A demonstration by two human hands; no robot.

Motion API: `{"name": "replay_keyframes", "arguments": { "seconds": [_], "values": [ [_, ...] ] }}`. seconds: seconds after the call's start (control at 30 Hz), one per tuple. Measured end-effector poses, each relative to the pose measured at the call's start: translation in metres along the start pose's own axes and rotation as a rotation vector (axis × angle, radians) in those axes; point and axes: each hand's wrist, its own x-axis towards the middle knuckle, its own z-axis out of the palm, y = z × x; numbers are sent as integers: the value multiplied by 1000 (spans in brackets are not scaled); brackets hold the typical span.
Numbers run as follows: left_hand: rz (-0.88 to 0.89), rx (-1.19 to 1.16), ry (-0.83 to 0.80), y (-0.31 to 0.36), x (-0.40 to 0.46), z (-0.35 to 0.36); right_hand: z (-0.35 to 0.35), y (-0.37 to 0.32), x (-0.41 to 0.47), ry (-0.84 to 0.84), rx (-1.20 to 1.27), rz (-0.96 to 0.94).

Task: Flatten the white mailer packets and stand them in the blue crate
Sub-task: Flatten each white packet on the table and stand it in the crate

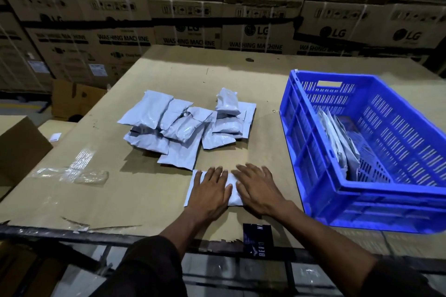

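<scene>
Far left: brown carton (20, 147) cut off by frame edge; small white slip (55, 137) on a lower surface beside it, too small to read; clear crumpled plastic film (72, 175) lying on cardboard-covered table (135, 202), edges hard to trace against glare; torn tape strips (79, 224) near front edge.

Centre: heap of white mailer packets (178, 125) on table, overlapping, lower ones mostly hidden, exact count unclear; one puffy packet propped upright at heap's right side.

Front centre: single white mailer packet (196, 179) flat on table, just in front of heap, largely covered by both hands; only left strip, middle gap and bottom edge visible; left hand (209, 191) palm down on it, fingers straight and spread, pressing, gripping nothing; right hand (259, 190) palm down on its right part, fingers extended and splayed, pressing, gripping nothing, slightly blurred at fingertips; dark sleeves cut off at bottom of frame.

Below hands: dark printed label (257, 240) at table edge, text mostly illegible.

Right: blue crate (321, 190) on table, well apart from heap, right side cut off and blurred; a few packets in crate (340, 142) standing on edge, leaning against left wall, lower parts hidden behind near wall.

Background: stacked washing-machine cartons (188, 19), dim.
</scene>
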Motion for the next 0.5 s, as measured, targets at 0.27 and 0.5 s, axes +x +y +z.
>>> {"name": "replay_keyframes", "arguments": {
  "seconds": [0.27,0.5],
  "values": [
    [-4,63,129,5,-2,6,35,4,-4,104,-106,24],
    [-28,64,113,7,-3,9,39,4,0,77,-96,27]
  ]
}}
